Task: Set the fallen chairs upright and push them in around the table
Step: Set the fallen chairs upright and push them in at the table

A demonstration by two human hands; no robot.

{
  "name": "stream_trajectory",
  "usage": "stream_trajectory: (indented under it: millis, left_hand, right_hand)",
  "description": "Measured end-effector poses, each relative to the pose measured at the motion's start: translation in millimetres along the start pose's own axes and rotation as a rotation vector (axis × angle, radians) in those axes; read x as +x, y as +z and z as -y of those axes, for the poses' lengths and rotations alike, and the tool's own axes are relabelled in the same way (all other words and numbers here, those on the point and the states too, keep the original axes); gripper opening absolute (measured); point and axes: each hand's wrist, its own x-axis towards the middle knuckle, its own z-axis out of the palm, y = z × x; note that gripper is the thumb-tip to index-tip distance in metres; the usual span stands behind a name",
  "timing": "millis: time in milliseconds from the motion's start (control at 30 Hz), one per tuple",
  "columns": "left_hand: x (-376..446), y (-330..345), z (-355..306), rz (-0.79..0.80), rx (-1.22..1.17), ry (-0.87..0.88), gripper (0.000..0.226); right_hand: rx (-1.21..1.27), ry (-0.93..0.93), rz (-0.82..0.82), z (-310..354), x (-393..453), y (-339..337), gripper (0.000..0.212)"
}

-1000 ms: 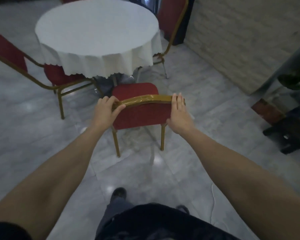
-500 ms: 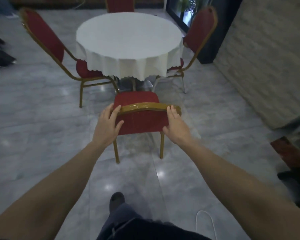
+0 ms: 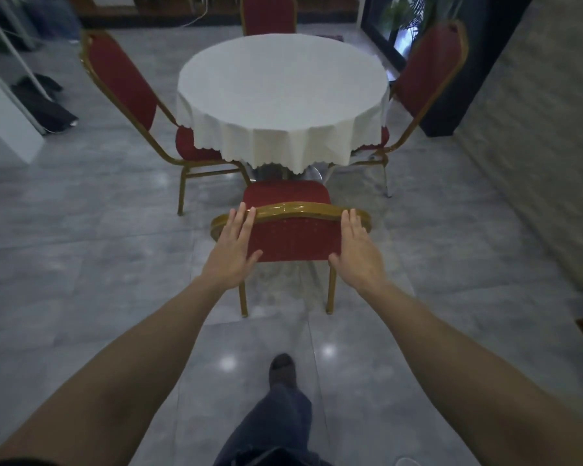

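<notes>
A red chair with a gold frame [image 3: 292, 237] stands upright in front of me, its seat facing the round table with a white cloth [image 3: 283, 92]. My left hand [image 3: 231, 250] lies flat against the left of its backrest, fingers straight and reaching the top rail. My right hand [image 3: 357, 250] rests flat on the right side in the same way. Neither hand is curled around the rail. Three more red chairs stand upright around the table: a left chair [image 3: 128, 95], a right chair [image 3: 428, 75] and a far chair [image 3: 268, 15].
Grey tiled floor all around. A stone wall [image 3: 535, 136] runs along the right. A dark doorway [image 3: 394, 21] with plants is at the back right. Dark bags [image 3: 44, 102] and a white panel [image 3: 0, 119] sit at the left. My foot [image 3: 281, 368] is below the chair.
My hands have loosened from gripping the top rail to lying flat on the backrest. The view has pulled back and risen, so the whole table and other chairs now show.
</notes>
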Motion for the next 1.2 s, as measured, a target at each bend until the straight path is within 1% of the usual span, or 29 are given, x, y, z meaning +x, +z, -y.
stream_trajectory:
  millis: [400,567,667,733,800,867,967,1067,1200]
  left_hand:
    - [137,-7,26,0.087,-0.004,-0.037,0.088]
    - [178,-10,26,0.106,0.010,-0.052,0.087]
    - [197,-10,28,0.108,0.013,-0.050,0.085]
    - [206,-10,30,0.082,0.000,-0.057,0.081]
    - [210,-7,31,0.019,-0.011,-0.085,0.074]
    - [214,-6,29,-0.073,-0.021,-0.110,0.062]
    - [228,-14,26,-0.205,-0.011,-0.078,0.040]
    - [239,-23,34,-0.187,0.053,-0.029,0.031]
    - [242,-32,49,-0.144,0.147,0.024,0.032]
  right_hand:
    - [-0.020,-0.013,0.017,-5,135,-6,0.091]
    - [-0.046,-0.006,0.043,-9,181,-7,0.094]
    - [-0.088,-0.016,0.059,-13,201,-11,0.092]
    - [-0.103,-0.033,0.054,-14,214,-18,0.087]
    - [-0.087,-0.034,-0.010,-17,230,-25,0.073]
    - [-0.079,-0.034,-0.063,-23,244,-33,0.059]
    - [-0.120,-0.043,-0.020,-33,259,-41,0.049]
    - [-0.200,-0.124,-0.020,-37,270,-44,0.039]
    - [-0.338,-0.220,-0.012,-28,282,-47,0.039]
